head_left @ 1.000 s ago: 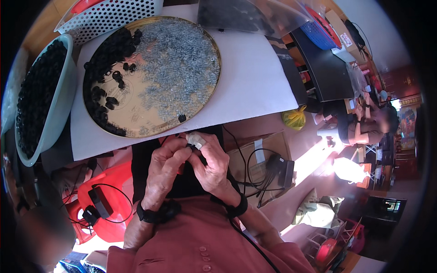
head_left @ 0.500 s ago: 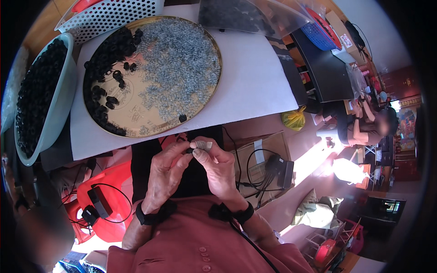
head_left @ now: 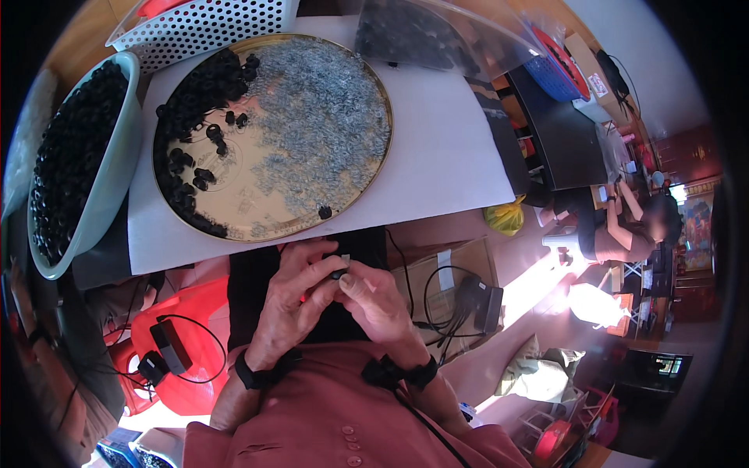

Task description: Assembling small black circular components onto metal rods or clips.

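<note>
My left hand [head_left: 295, 296] and my right hand [head_left: 380, 306] meet in front of my body, just below the table's near edge. Their fingertips pinch a small black part [head_left: 338, 274], largely covered by the fingers. Beyond them, a round gold tray [head_left: 248, 204] lies on the white tabletop. Small black ring-shaped pieces [head_left: 199, 97] fill its left side. Many tiny clear pieces [head_left: 320, 117] are spread over its right side. One black piece [head_left: 324, 211] lies alone near the tray's front rim.
Left of the tray stands a pale green basin [head_left: 101, 210] heaped with black pieces. A white perforated basket [head_left: 211, 35] and a clear bin [head_left: 437, 35] are behind it. A red chair [head_left: 191, 335] is at lower left, beside another person's arm. Another person [head_left: 624, 226] sits far right.
My hands have shifted slightly down and the right fingers have turned, so the pale covering on a fingertip shows less. The table appears a little farther right and lower.
</note>
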